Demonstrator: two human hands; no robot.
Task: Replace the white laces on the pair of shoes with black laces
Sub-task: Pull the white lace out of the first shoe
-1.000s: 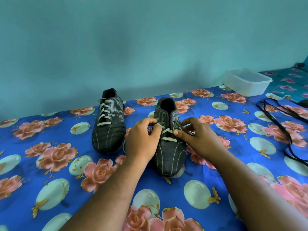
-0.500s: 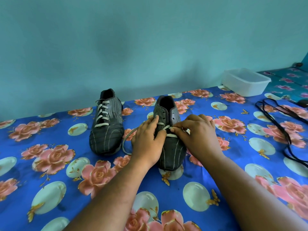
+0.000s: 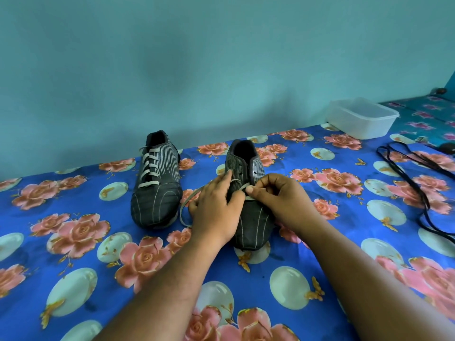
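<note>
While the left hand [image 3: 215, 212] rests on the right-side dark striped shoe [image 3: 248, 193], fingers loosely curved, the right hand [image 3: 278, 200] pinches its white flat lace [image 3: 242, 187]. Loose black laces [image 3: 413, 183] lie well apart on the blue floral cloth [image 3: 73, 242].

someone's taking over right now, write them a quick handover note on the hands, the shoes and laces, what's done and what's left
Left hand rests on the right shoe; right hand pinches its white lace.
Done: that shoe's upper eyelets are empty, and loose lace loops between the shoes.
Left: pull out the last rows, unlace the left shoe, which is fully laced in white, then thread the black laces lying to the right, near the plastic tub.
</note>
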